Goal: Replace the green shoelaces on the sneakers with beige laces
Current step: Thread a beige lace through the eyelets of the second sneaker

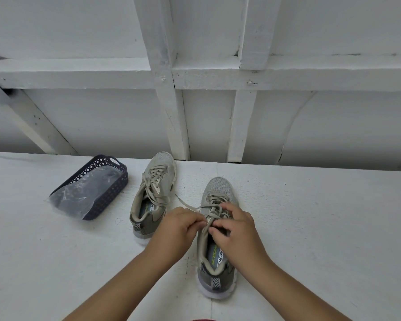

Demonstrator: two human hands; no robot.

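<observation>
Now, beige laces are being handled on the nearer sneaker (214, 239), both hands at its tongue.

Grey mesh uppers, pale soles and a printed insole are shown on this shoe, which is stood toe-away on the white surface (310, 228), right of centre. Its beige lace (190, 207) is pinched by the left hand (177, 228), fingers curled tight around the strand, one loose end trailing off to the left. More of the lacing near the top eyelets is gripped by the curled fingers of the right hand (235, 228). The second sneaker (152, 193) is set just to the left and further back, already threaded in beige. Well to its left, a dark perforated basket (97, 184) is seen, with a crumpled clear plastic bag (79, 195) lying in it and spilling over its near end.
</observation>
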